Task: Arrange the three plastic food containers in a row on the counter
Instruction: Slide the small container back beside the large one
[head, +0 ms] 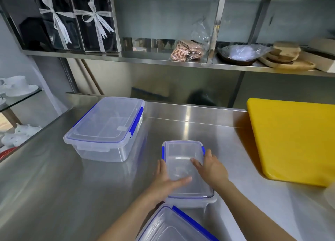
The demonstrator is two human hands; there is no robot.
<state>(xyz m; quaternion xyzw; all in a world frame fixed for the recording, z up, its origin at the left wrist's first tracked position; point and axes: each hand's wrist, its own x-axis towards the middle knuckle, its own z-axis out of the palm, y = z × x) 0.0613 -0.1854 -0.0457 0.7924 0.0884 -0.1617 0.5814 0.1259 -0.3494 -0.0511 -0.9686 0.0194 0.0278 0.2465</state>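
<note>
- The steel bench (54, 177) carries three clear plastic food containers with blue clips, all lidded.
- The large container (105, 130) sits toward the back left, well apart from the others and untouched.
- The small container (184, 168) stands near the middle of the bench, long side running away from the person.
- The left hand (166, 181) is against the small container's left side, thumb laid flat across the lid and fingers along the wall, gripping it.
- The right hand (212, 168) holds the opposite side, one finger stretched over the lid and the rest wrapped at the right rim by the blue clip, so both hands clasp the same box.
- The third container (172, 226) lies at the very near edge of the view, cut off by the frame, just in front of the small one; whether the two touch I cannot tell.
- A yellow cutting board (293, 141) lies on the right part of the bench, apart from the containers.
- Above, a steel shelf (126, 58) holds two dark ribboned gift boxes (78, 23), a bagged stack of wafers (188, 49) and wooden boards (286, 57).
- White cups (16, 85) stand on a glass shelf at far left.
</note>
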